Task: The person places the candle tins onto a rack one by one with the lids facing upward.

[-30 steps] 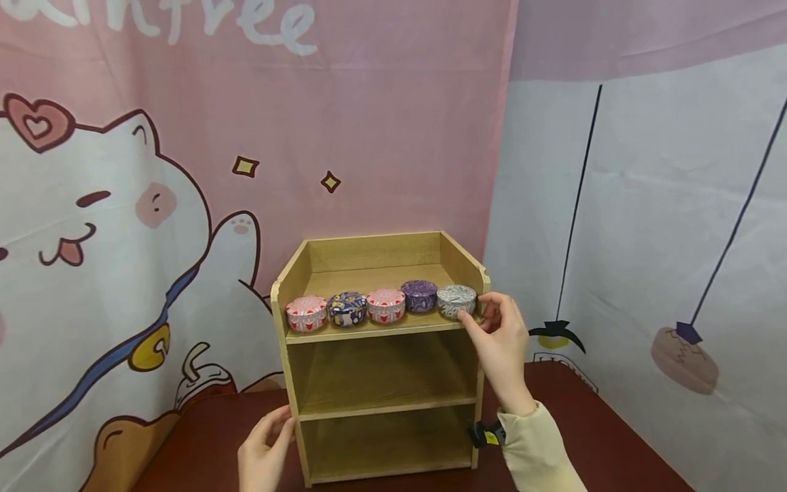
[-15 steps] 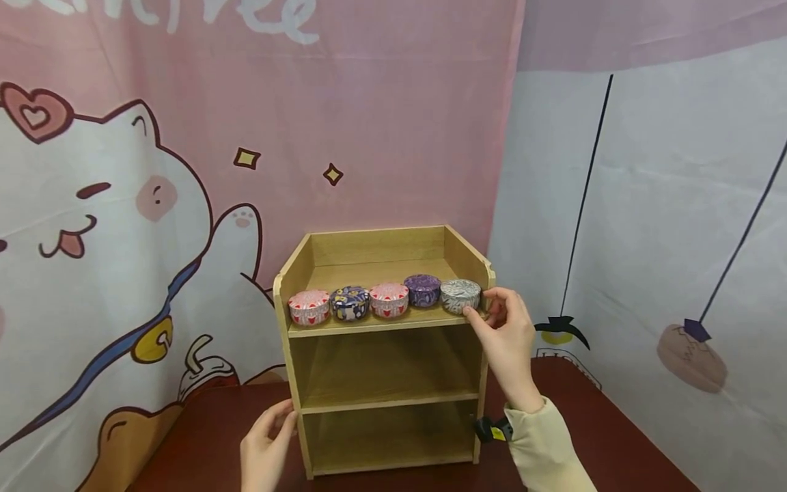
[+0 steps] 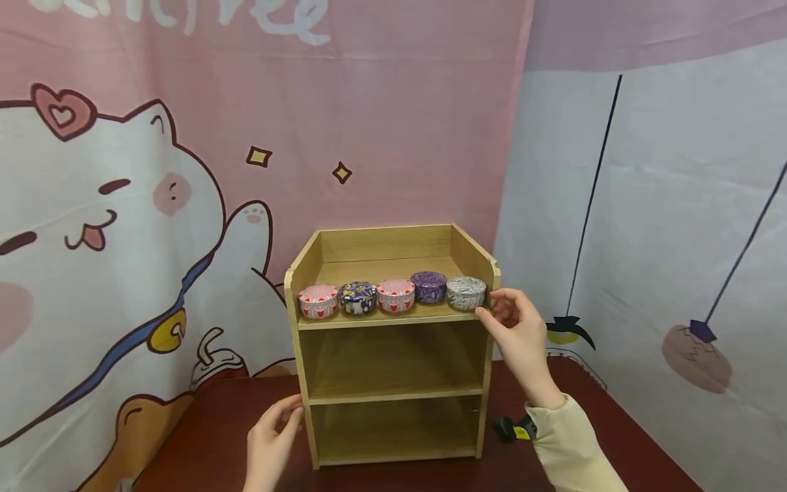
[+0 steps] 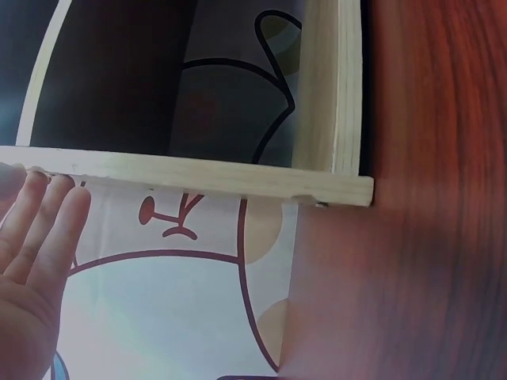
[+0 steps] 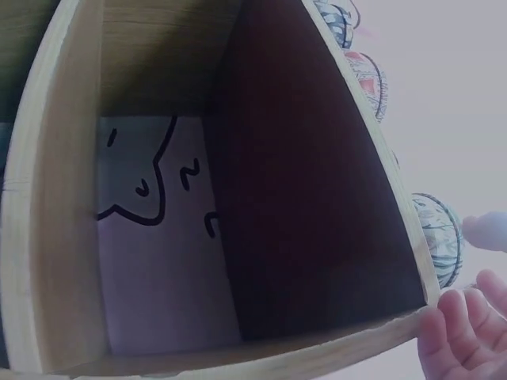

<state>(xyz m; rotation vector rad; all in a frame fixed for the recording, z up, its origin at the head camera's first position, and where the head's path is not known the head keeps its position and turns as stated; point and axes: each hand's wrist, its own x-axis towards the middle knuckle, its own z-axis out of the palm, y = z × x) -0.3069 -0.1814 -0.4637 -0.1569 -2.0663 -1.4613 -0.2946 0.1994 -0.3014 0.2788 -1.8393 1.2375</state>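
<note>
A three-tier wooden shelf point(image 3: 393, 395) stands on the table, its top tier carrying several round patterned tins in a row. Rightmost is a silver-white leaf-patterned tin point(image 3: 466, 294); beside it sits a purple tin point(image 3: 428, 287). My left hand point(image 3: 272, 437) touches the shelf's left side panel low down with its fingertips, the fingers nearly straight in the left wrist view. At the top right, my right hand point(image 3: 522, 335) holds the right side panel's front edge with bent fingers outside it. Its thumb point(image 5: 485, 231) lies close to the silver-white tin; contact is unclear.
A pink-and-red tin point(image 3: 318, 301), a dark blue tin point(image 3: 358, 298) and another pink-and-red tin point(image 3: 396, 295) line the top tier's front. A printed cloth point(image 3: 393, 123) hangs behind. The table point(image 3: 209, 437) is dark red.
The shelf and both hands appear slightly higher and further right in the head view, whose whole scene has shifted. Both hands keep their places on the shelf, and the tins keep their order.
</note>
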